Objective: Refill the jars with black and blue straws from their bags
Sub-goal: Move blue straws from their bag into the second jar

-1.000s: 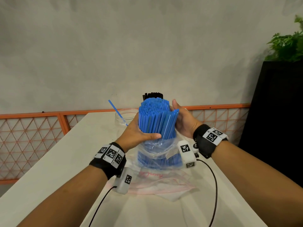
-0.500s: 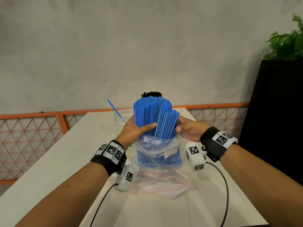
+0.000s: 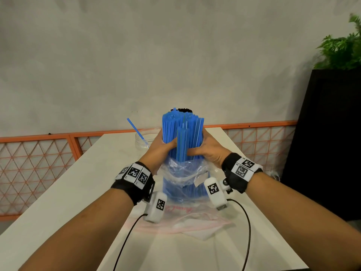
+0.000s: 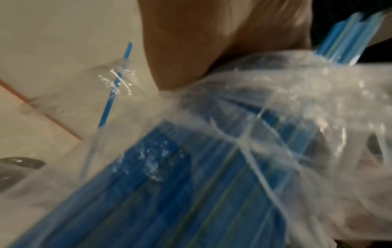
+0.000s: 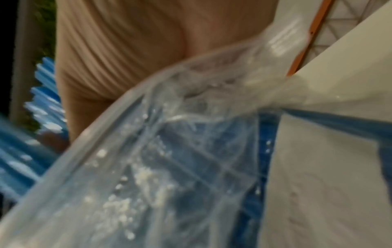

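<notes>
Blue straws (image 3: pixel 182 133): thick upright bundle, lower half inside a clear plastic bag (image 3: pixel 183 171) standing on the white table (image 3: pixel 64 188).
Left hand (image 3: pixel 162 147): fingers curled round the bundle's left side, above the bag's crumpled mouth.
Right hand (image 3: pixel 205 151): fingers wrapped round the bundle's right side.
Clear jar (image 3: pixel 143 140): behind the left hand, one single blue straw (image 3: pixel 135 129) leaning in it.
Black straws (image 3: pixel 184 110): only the tips show behind the bundle; their jar is hidden.
Flat bag (image 3: pixel 193 218): red-printed, lying on the table under the wrists.
Surroundings: orange lattice railing (image 3: pixel 39 153) beyond the table; dark cabinet (image 3: pixel 328 143) with green plant (image 3: pixel 341 49) at right.
Wrist views: blurred plastic and blue straws.
</notes>
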Available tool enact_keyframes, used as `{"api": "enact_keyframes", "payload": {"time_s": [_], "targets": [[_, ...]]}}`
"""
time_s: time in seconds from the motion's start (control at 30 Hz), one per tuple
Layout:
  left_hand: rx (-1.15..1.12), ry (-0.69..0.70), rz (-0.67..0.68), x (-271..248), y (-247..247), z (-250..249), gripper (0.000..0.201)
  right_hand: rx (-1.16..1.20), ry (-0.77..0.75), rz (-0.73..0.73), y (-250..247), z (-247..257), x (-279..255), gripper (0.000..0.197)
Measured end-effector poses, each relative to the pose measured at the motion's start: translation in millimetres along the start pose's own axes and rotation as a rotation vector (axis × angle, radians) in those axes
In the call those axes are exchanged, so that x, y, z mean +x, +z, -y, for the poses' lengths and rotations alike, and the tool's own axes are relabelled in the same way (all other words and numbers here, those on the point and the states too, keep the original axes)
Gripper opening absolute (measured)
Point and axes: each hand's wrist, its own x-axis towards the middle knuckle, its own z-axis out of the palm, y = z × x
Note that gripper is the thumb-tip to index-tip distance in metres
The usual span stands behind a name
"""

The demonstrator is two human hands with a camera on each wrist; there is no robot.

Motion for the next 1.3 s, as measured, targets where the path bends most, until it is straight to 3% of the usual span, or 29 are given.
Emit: {"api": "enact_keyframes", "payload": {"time_s": [0.2,0.27,0.33,0.4,0.47,0.6,0.7,0.93,1.17,1.3], "targets": [[-0.054,-0.038,-0.134,9.9,3.3,0.2,0.049,0.165,0.079,0.144,-15.6,4.0,-3.5,0.082],[-0.058,-0.056,-0.136,8.2,3.2,3.7,0.048,0.207,0.082,0.178,-19.8,4.5,-8.6,0.095],[-0.113,-0.053,-0.102,6.2,3.1,3.5,0.052,0.172,0.086,0.194,-17.1,6.1,-11.8,0.12],[-0.216,-0.05,-0.008,2.5,2.3,2.3,0.079,0.1,0.075,0.175,-11.0,6.5,-12.9,0.131],[-0.268,-0.012,0.049,-1.0,-1.1,3.9,0.109,0.022,0.039,0.134,-5.3,5.4,-11.8,0.125],[-0.082,0.068,0.17,-7.6,-6.0,7.4,0.131,-0.063,0.007,0.099,0.6,3.8,-11.3,0.117],[0.094,0.071,0.187,-6.8,-8.4,11.9,0.123,-0.138,0.012,0.116,1.8,-1.9,-13.7,0.116],[0.141,0.042,0.193,-13.5,-12.0,27.7,0.099,-0.171,0.099,0.146,-1.1,-16.3,-24.7,0.109],[0.084,0.162,0.05,-3.2,-2.9,6.1,0.102,-0.079,-0.014,0.056,0.1,0.2,-10.6,0.1],[0.08,0.188,0.066,-1.7,-6.2,-0.2,0.108,-0.071,-0.016,0.076,-5.4,2.9,-8.8,0.099]]}}
